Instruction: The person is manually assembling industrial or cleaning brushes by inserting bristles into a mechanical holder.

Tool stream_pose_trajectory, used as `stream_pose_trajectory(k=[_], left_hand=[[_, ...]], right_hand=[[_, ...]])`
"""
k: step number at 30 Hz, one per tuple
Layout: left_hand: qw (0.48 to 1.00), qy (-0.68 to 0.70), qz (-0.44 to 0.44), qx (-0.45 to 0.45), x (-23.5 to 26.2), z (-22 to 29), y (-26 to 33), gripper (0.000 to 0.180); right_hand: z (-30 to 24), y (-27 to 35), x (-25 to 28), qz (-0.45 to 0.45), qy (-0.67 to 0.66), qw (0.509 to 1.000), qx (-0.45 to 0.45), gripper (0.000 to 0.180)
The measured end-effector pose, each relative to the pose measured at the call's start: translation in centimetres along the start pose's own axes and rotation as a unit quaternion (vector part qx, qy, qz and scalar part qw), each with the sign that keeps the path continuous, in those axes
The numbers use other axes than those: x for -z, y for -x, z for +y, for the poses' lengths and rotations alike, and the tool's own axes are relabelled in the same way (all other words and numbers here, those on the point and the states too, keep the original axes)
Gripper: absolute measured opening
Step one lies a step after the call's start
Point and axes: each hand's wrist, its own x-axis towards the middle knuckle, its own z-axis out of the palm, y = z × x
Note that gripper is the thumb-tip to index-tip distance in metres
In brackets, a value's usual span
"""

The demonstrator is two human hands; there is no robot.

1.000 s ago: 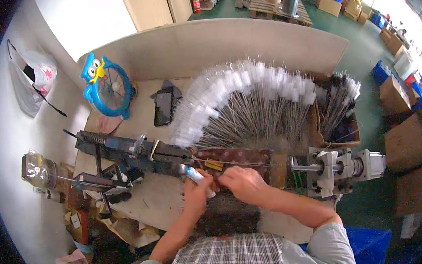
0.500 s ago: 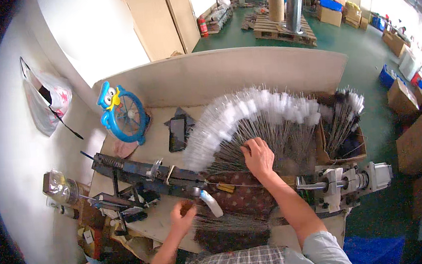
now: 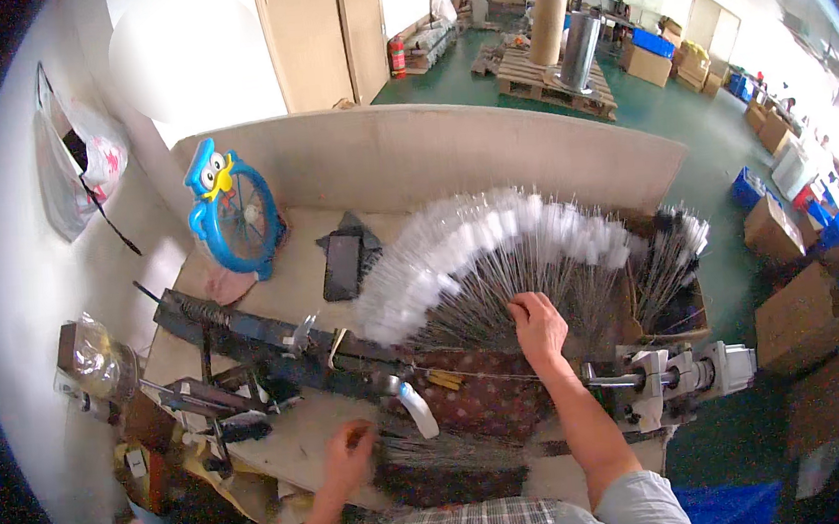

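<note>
Bag: we see a white plastic bag (image 3: 96, 156) hanging on the wall.
Fan: a blue duck-faced ring (image 3: 214, 242) stands on the table (image 3: 288, 236).
Left hand: our left hand (image 3: 350, 455) has loosely bent fingers near the white handle (image 3: 418, 414); we cannot tell whether it holds anything.
Phone: a dark phone (image 3: 342, 266) lies left of the brushes.
Brushes: white-tipped brushes (image 3: 496, 227) spread in an arc behind the brown cloth (image 3: 500, 387).
Right hand: our right hand (image 3: 542, 329) is at their stems, fingers close together; we cannot tell whether one is pinched.
Box: more brushes fill a carton (image 3: 696, 324).
</note>
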Motion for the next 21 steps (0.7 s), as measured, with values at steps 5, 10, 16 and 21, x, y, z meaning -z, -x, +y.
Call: stream_pose_trajectory(k=[5,10,16,21], left_hand=[[0.995,0.034,0.07,0.07,3.2,-2.1,0.2,0.025],[0.936,0.278,0.155,0.152,5.2,1.0,0.1,0.031],[0.815,0.517,0.174,0.195,8.0,-0.4,-0.8,0.034],[0.811,0.52,0.159,0.214,8.8,-0.7,-2.4,0.025]], right_hand=[[-1.0,0.1,-0.3,-0.017,-0.016,1.0,0.019,0.023],[-2.9,2.7,1.8,-0.101,-0.06,0.991,0.067,0.022],[-7.6,6.0,0.7,-0.227,-0.066,0.951,0.197,0.03],[-6.2,6.0,0.3,-0.353,-0.015,0.913,0.207,0.032]])
